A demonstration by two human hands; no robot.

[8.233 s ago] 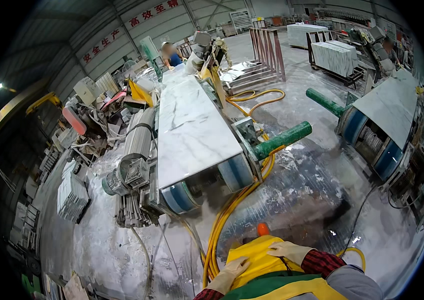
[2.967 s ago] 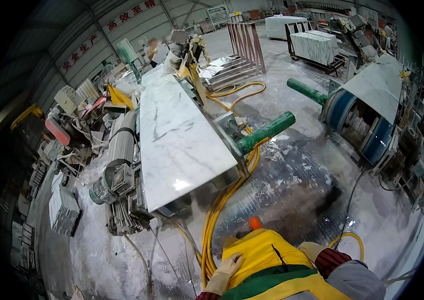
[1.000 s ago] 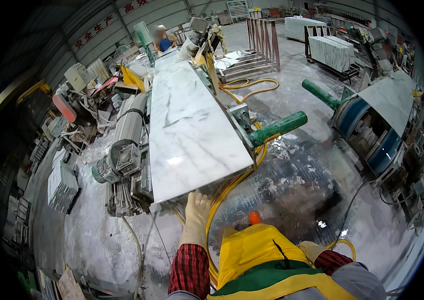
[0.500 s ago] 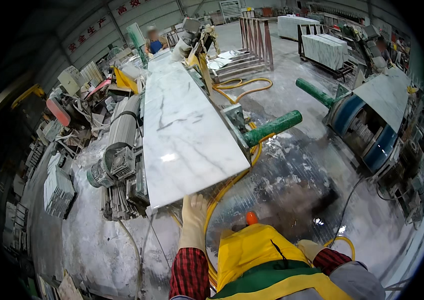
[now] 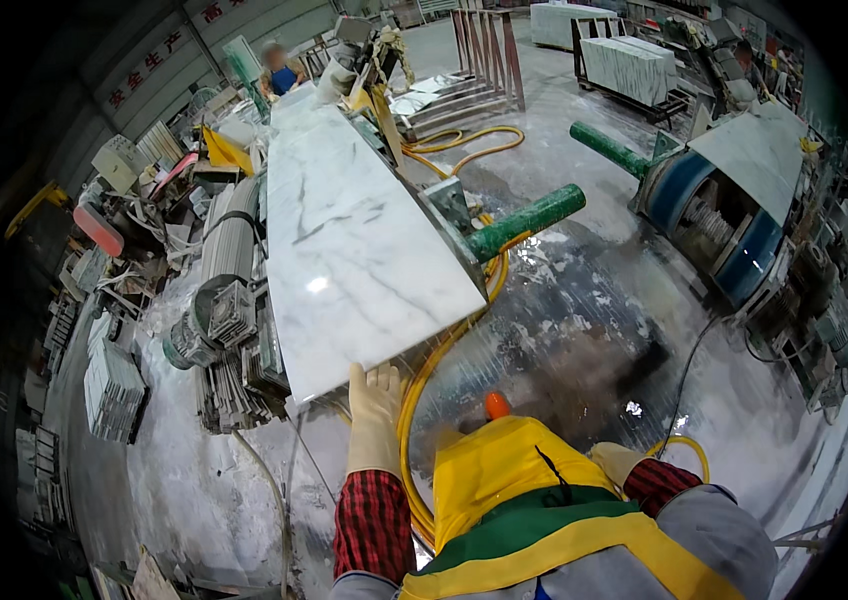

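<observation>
A long white marble slab with grey veins [image 5: 364,240] stretches away from me on a narrow stand. At its near edge is my left hand [image 5: 375,395] in a cream rubber glove. Its fingers are stretched out and slightly apart, the tips at or just under the slab's edge. My right hand [image 5: 616,460], gloved alike, hangs low beside my yellow apron [image 5: 519,460]. The fingers of that hand are hidden behind the apron and wrist, so its grip does not show. An orange-red rounded tip [image 5: 497,404] sticks out just beyond the apron.
A green cylinder arm [image 5: 529,222] juts out right of the slab. Yellow hose [image 5: 412,410] runs along the wet floor near my feet. Left stands a motor [image 5: 229,315] with stacked strips; right, a blue-sided machine [image 5: 679,190]. A person [image 5: 282,72] stands at the slab's far end.
The whole view has shifted, so the slab and surroundings sit slightly higher and further left. My left hand stays at the slab's near edge, its fingers a bit more spread.
</observation>
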